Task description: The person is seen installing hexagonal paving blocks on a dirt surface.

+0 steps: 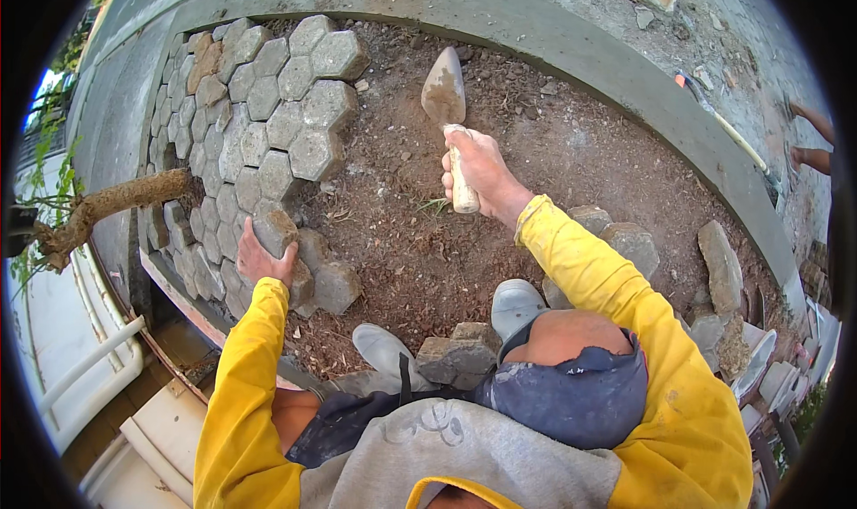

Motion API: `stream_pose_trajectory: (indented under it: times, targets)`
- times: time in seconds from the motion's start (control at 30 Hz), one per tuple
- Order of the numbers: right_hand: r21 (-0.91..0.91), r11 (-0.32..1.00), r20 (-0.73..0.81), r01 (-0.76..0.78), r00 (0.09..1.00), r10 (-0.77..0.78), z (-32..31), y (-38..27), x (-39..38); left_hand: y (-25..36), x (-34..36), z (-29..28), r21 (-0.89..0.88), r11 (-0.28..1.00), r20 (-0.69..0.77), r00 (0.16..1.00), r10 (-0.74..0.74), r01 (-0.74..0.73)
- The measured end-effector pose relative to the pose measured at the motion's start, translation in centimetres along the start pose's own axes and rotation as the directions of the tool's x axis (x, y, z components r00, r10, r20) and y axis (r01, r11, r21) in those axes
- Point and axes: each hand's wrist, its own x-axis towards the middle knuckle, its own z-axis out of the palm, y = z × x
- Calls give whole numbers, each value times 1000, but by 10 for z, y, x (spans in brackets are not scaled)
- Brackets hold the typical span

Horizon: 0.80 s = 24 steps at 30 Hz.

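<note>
Hexagonal pavers (437,359): the nearest sit in a small cluster between the boots (518,305), at the near edge of the soil bed (393,152); others lie loose along its right side.
Left hand (263,261): at the bed's left edge, thumb and forefinger spread wide around the near side of one edge paver (275,226); whether it grips or only leans there, I cannot tell.
Edge care: if that stone is loose, little weight should go on it, with fingertips kept out of the joints.
Right hand (482,165): above the bed's middle, fingers closed round the pale handle of the trowel (445,89).
Trowel blade: over the bed's far half, tip toward its far edge, a brown patch on the metal; contact with soil is unclear.
Blade care: a low, flat angle and short strokes would probably suit this crumbly ground, with stones picked out first.
Paved field (263,98): left of the bed, stones close-set, some uneven.
Curb (553,36): bounds the bed's far side and bends down its right.
Long-handled tool (732,138): beyond the bed's right side, past the curb.
</note>
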Motion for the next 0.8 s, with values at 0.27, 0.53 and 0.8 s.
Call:
stream_pose_trajectory:
  times: [0.27, 0.53, 0.8]
  targets:
    - [228, 973, -204, 24, 979, 23, -45, 7, -57, -7, -3, -9, 30, 999, -34, 999, -11, 12]
    - [214, 974, -22, -75, 996, 82, -36, -5, -26, -10, -1, -3, 44, 998, -4, 999, -35, 35]
    - [118, 992, -1, -42, 999, 42, -23, -16, -42, -2, -1, -4, 42, 999, -11, 1000, -24, 24]
